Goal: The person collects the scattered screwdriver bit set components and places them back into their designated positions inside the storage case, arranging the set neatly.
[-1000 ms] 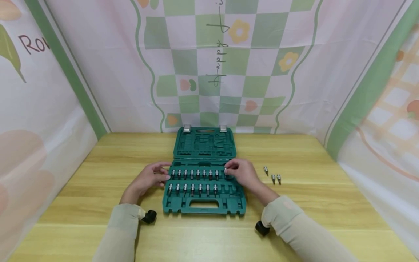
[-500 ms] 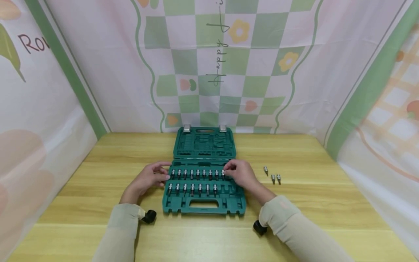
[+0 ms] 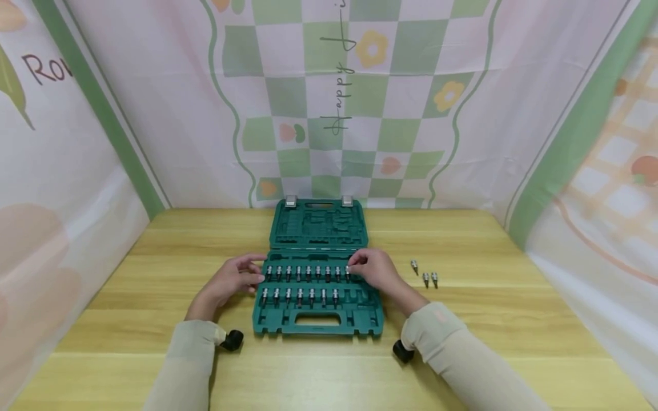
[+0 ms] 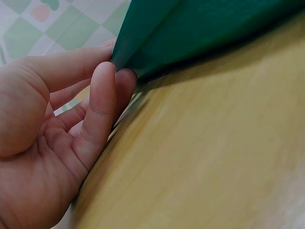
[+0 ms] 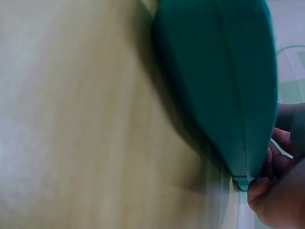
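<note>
Wooden table [image 3: 319, 371], left hand [image 3: 228, 282] against case [image 3: 360, 322], right hand [image 3: 377, 269] pinching bit [image 3: 347, 270]

Matt plastic case [image 3: 319, 330], shiny metal bits [image 3: 312, 295], smooth wood-grained table [image 3: 462, 245]

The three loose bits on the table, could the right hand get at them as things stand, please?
Probably yes: the loose bits lie on the table beside the right hand, nothing visible blocking it, though it would first have to release the bit it pinches at the case.

Soft light leaves pale glare on the table [image 3: 308, 374]; the right wrist view looks dim, blurred.
</note>
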Motion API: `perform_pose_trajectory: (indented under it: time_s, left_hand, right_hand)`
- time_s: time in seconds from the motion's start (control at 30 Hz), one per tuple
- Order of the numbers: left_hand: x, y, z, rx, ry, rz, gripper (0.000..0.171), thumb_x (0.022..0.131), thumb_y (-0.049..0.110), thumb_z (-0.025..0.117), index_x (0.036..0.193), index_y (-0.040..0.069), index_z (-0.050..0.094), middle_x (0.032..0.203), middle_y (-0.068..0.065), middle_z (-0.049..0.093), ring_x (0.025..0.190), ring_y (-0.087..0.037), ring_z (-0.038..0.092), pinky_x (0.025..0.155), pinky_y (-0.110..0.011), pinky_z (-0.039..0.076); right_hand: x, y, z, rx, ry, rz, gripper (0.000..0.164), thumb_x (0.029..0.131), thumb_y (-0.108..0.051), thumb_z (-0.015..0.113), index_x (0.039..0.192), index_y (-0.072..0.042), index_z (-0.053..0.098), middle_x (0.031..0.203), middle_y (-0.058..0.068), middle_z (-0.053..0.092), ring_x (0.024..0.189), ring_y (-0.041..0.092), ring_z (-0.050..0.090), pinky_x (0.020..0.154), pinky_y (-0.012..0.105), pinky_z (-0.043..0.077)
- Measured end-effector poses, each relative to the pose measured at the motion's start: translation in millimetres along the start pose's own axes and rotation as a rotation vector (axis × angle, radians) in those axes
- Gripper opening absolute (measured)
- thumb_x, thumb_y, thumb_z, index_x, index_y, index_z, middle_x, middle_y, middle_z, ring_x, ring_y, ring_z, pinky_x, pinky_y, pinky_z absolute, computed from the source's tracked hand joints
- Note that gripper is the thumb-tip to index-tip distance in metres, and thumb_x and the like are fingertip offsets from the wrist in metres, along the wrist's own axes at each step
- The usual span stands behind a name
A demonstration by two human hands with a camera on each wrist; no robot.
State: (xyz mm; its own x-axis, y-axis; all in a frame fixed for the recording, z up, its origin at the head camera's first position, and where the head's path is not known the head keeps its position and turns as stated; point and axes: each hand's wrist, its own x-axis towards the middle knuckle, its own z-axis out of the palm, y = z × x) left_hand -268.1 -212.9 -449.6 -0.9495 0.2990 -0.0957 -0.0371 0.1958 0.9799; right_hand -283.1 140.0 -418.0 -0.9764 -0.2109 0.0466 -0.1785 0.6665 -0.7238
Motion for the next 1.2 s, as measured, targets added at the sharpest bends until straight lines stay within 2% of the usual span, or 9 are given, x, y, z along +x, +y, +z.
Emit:
perform_pose_trajectory:
  time_s: [0.33,0.57,0.87,1.2]
  left_hand:
    - [0.0,0.8,0.6,-0.006,0.001,-0.001,0.051,0.092,0.002,0.065,0.141,0.006,0.049,0.103,-0.016,0.055,0.078,-0.025,0.059,0.066,-0.035,0.056]
    - [0.6,1.6,0.9,-0.016,0.005,-0.005,0.051,0.092,0.001,0.065,0.14,0.007,0.05,0.103,-0.016,0.055,0.076,-0.025,0.059,0.065,-0.035,0.056]
    - [-0.1,0.2,0.6,-0.014,0.009,-0.013,0.051,0.091,0.002,0.066,0.14,0.008,0.051,0.103,-0.017,0.056,0.076,-0.025,0.059,0.065,-0.035,0.056]
    - [-0.3,2.6,1.4,-0.018,0.011,-0.017,0.051,0.092,0.001,0.065,0.14,0.008,0.05,0.103,-0.017,0.055,0.076,-0.025,0.059,0.066,-0.034,0.056]
  right_hand:
    - [1,-4,2,-0.076,0.007,0.011,0.01,0.088,-0.017,0.074,0.079,-0.014,0.069,0.073,-0.001,0.06,0.066,0.017,0.053,0.06,0.033,0.044]
    - [2,-3,3,-0.074,0.014,0.009,0.009,0.087,-0.017,0.074,0.082,-0.014,0.069,0.073,-0.001,0.06,0.065,0.018,0.052,0.06,0.034,0.043]
    - [1,2,2,-0.008,0.018,0.004,0.006,0.088,-0.015,0.074,0.088,-0.012,0.069,0.076,0.001,0.06,0.07,0.019,0.053,0.062,0.034,0.045]
    - [1,11,-8,0.048,0.057,0.008,0.009,0.089,-0.013,0.072,0.096,-0.008,0.068,0.08,0.005,0.06,0.072,0.021,0.054,0.064,0.034,0.046]
